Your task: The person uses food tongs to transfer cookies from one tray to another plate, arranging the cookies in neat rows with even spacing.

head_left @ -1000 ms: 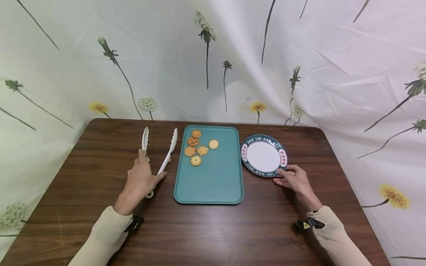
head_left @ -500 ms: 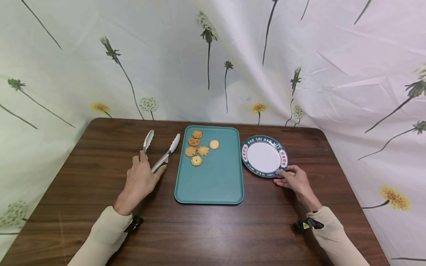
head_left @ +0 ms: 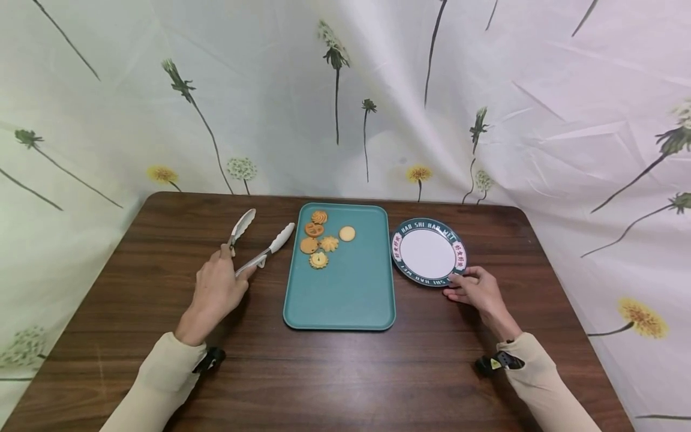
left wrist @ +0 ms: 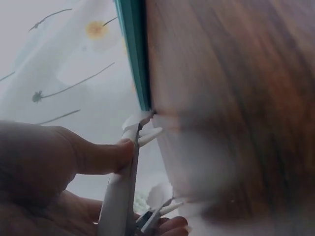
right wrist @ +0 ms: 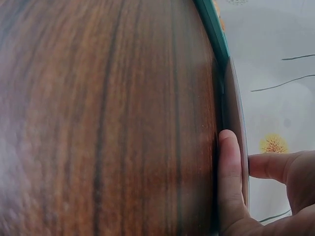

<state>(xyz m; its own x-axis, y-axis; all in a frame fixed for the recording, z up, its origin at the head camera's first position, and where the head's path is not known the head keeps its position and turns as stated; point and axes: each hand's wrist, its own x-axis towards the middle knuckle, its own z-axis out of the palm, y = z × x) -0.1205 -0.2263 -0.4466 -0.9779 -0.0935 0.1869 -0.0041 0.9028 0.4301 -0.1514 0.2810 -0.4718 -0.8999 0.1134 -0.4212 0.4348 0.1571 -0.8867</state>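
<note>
My left hand grips a pair of tongs left of the tray, thumb on one arm and fingers round the other. The tongs' white scalloped tips stand apart and point away to the right, one close to the tray's left edge. In the left wrist view the thumb lies along the near arm of the tongs. On the right, my right hand pinches the near rim of a round plate, white with a green lettered border. The right wrist view shows the plate's edge between thumb and fingers.
A teal rectangular tray lies mid-table between the hands. Several cookies of different shapes, among them a flower-shaped cookie and a plain round cookie, lie in its far part. A flower-printed curtain hangs behind the wooden table.
My left hand has drawn slightly back and left, and the tongs have turned so their tips point further right. The right hand stays at the plate's rim.
</note>
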